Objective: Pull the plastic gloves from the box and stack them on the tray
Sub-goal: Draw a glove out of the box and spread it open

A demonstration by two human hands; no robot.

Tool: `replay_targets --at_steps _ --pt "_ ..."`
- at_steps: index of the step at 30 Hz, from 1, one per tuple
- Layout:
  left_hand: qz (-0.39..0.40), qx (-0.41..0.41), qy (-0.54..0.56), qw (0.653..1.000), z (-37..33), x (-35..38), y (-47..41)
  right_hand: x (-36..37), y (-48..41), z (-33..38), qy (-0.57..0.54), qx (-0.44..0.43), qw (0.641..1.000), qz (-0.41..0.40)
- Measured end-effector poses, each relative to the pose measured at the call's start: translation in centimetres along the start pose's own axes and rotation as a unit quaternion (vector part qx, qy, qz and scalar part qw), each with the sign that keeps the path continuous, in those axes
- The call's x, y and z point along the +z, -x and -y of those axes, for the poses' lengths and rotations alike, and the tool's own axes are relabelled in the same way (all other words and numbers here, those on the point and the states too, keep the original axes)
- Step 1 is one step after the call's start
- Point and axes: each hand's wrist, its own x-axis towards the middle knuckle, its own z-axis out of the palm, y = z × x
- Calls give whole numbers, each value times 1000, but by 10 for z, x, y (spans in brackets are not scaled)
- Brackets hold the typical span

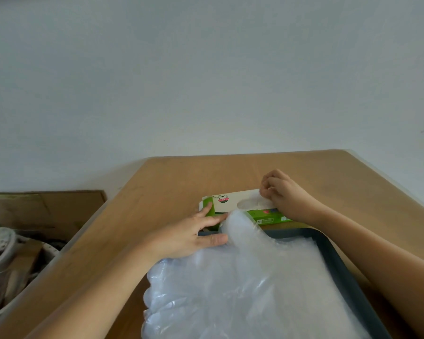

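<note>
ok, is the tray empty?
No, a thick pile of clear gloves covers most of the dark tray.

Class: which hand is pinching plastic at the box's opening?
The right hand, fingers curled on the film; the left hand lies flat, fingers straight against the box.

The glove stack (242, 289) hides most of the tray (328, 250), both cut off below.
</note>
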Motion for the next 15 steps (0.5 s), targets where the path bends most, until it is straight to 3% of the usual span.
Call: replay_targets --at_steps 2,4,6,8,10,12,15 --pt "0 1 0 1000 1 0 0 -4 0 -1 -76 41 996 -30" --pt "-2 1 -1 1000 3 0 -2 -6 1 -2 -234 90 965 -72" --pt "-2 -2 0 1000 5 0 -3 -14 -1 1 -456 147 868 -130" --pt "0 -4 -5 1000 6 0 -3 -34 -3 4 -600 146 767 -178" --pt "1 4 2 1000 3 0 -2 -60 -3 12 -673 98 716 -156" --pt "-19 9 20 1000 -2 -1 0 -81 5 29 -694 60 709 -111" --pt "-127 3 66 990 -15 -9 6 -98 23 56 -655 54 752 -52"
